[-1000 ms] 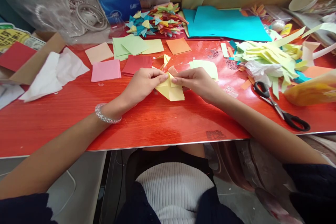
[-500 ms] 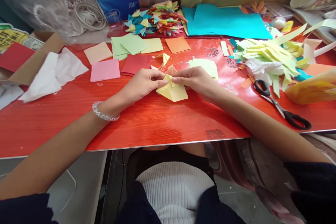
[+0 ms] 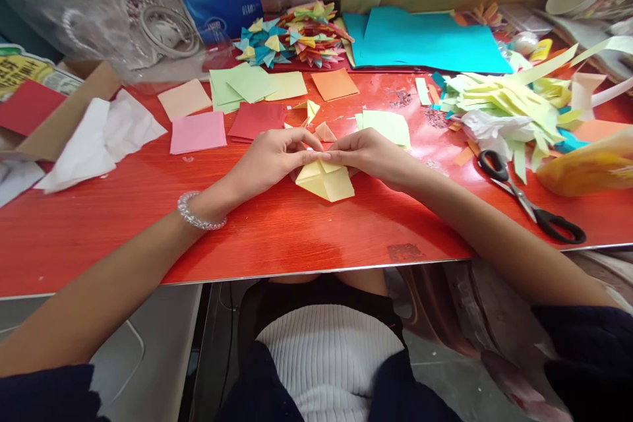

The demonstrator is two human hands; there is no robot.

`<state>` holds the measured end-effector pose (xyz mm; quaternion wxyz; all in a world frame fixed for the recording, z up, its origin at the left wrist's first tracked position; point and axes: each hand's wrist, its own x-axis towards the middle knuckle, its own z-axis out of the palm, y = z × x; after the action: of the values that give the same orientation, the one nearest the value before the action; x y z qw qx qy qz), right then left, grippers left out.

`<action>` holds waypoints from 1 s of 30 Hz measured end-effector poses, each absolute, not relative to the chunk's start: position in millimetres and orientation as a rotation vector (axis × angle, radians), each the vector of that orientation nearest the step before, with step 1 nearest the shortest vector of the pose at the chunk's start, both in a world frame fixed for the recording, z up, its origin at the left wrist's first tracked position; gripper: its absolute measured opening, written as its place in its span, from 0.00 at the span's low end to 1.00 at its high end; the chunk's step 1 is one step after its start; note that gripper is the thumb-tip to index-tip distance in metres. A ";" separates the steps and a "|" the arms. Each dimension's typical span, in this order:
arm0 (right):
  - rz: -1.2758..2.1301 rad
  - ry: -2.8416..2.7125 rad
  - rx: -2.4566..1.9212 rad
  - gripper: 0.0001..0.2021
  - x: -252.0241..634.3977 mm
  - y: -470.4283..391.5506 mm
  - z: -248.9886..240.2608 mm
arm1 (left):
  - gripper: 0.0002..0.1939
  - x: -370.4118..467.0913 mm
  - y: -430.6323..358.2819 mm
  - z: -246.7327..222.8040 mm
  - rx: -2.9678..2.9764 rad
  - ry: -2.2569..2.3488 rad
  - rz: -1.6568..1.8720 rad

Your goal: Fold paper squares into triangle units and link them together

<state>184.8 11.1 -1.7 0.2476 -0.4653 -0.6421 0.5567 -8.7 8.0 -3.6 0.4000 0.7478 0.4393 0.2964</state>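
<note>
A creased piece of yellow paper point(image 3: 327, 183), partly folded, is pinched at its far edge between my two hands, just over the red table point(image 3: 237, 237). My left hand point(image 3: 277, 155) grips it from the left, thumb on top. From the right, my right hand point(image 3: 368, 155) does the same, and the two thumb tips meet at the middle. Fingers beneath the paper are mostly hidden. Just beyond the hands lie a small folded orange piece point(image 3: 324, 132) and a folded yellow piece point(image 3: 310, 111). Pale green squares point(image 3: 386, 126) rest behind my right hand.
Left of my hands are pink squares point(image 3: 198, 132) and red squares point(image 3: 257, 120). Folded paper pieces point(image 3: 316, 36) are heaped at the back beside blue sheets point(image 3: 425, 39). Black-handled scissors point(image 3: 529, 201) lie at right below paper strips point(image 3: 504, 102). A cardboard box point(image 3: 74, 105) stands left.
The yellow paper has shifted slightly towards me. Both thumbs have slid together at the middle of its far edge, and the small orange piece behind now shows more.
</note>
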 end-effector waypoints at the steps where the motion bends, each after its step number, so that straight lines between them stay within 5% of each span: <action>1: 1.591 -1.730 -1.244 0.13 185.8 11.9 -1.0 | 0.08 -8.6 7.9 -3.7 1.890 1.123 0.773; 16: 1.885 -1.606 -1.131 0.11 192.0 16.4 -3.8 | 0.10 -8.4 6.9 -8.4 1.965 1.164 0.886; 30: 1.745 -1.659 -1.248 0.12 187.9 12.5 -1.9 | 0.19 -8.9 11.2 -1.0 1.722 1.077 0.633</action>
<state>187.9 12.5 -1.9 0.2131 -0.4495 -0.5977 0.6288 -8.9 11.2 -1.0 0.4858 0.7076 0.4424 0.2601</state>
